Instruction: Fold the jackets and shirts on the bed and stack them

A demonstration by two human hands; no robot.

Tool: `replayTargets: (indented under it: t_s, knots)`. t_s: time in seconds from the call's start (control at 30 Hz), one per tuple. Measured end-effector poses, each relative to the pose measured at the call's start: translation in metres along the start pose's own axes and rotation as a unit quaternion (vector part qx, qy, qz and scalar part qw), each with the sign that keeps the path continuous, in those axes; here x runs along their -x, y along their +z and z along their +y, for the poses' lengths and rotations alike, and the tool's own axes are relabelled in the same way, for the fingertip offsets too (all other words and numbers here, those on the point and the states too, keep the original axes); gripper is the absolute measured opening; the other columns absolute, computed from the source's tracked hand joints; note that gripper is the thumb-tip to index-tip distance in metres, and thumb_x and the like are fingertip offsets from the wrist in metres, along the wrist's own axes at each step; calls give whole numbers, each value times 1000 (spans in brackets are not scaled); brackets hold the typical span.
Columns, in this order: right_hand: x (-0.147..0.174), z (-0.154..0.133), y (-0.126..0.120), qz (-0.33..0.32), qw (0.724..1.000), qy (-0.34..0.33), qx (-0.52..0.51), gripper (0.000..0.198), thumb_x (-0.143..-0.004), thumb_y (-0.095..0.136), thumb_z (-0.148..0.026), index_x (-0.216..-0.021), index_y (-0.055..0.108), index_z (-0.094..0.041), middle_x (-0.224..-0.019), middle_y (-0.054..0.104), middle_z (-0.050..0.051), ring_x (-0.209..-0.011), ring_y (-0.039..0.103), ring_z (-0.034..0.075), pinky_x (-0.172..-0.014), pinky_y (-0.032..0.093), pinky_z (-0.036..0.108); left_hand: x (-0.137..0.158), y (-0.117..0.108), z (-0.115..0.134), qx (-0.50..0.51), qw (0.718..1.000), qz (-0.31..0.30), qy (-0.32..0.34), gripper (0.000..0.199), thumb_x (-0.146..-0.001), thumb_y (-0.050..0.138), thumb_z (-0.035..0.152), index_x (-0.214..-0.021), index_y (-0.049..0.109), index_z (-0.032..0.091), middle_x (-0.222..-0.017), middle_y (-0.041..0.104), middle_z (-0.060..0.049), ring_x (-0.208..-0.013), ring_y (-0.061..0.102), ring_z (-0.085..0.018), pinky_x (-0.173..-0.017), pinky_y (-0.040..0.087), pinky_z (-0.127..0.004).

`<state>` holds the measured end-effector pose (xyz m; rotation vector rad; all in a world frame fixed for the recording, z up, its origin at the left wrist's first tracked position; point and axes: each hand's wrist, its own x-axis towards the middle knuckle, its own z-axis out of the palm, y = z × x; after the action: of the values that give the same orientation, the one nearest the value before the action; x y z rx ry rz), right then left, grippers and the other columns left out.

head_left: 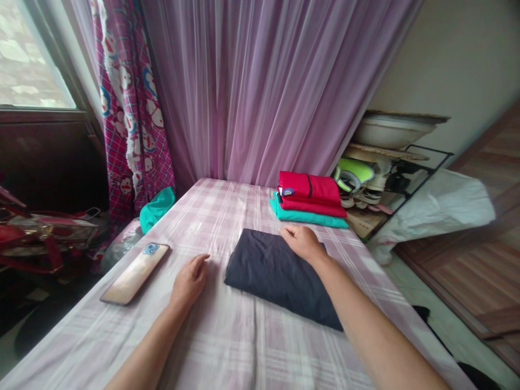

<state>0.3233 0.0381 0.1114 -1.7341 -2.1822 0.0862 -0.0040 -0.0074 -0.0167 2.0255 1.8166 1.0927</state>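
A dark navy folded garment [280, 276] lies flat on the plaid tablecloth, slightly askew. Over its far edge rests my right hand [303, 242], fingers curled in; whether they pinch any cloth is hidden. My right forearm crosses above the garment's right side. To the left of the garment, apart from it, my left hand [190, 277] hovers at or just above the tablecloth with nothing in it and its fingers loosely extended. Beyond the right hand, a folded red garment [320, 189] is stacked on a folded teal garment [312, 216].
A phone [136, 273] lies face down near the table's left edge. Purple curtains [252, 92] hang behind the table [219, 211]. At right stands a rack [426, 179] with shoes and a basin [394, 130], beside a white bag [447, 206]. A teal bag [157, 208] sits off the left edge.
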Motion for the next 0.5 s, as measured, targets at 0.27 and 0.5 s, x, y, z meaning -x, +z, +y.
replayTargets:
  t_s: [0.27, 0.5]
  knots:
    - [-15, 39, 34, -82, 994, 11, 66, 23, -87, 63, -42, -100, 75, -27, -101, 76, 7, -97, 70, 29, -80, 51, 38, -1, -4, -2, 61, 997, 14, -50, 38, -85, 46, 43, -104, 72, 23, -97, 77, -5, -88, 72, -20, -83, 57, -33]
    - [-25, 7, 18, -174, 957, -92, 214, 27, -92, 53, -29, -77, 75, -29, -88, 76, 9, -96, 69, 29, -88, 52, 45, 0, -4, 0, 90, 994, 19, -55, 36, -84, 48, 43, -103, 72, 24, -95, 77, -4, -87, 72, -20, -79, 58, -33]
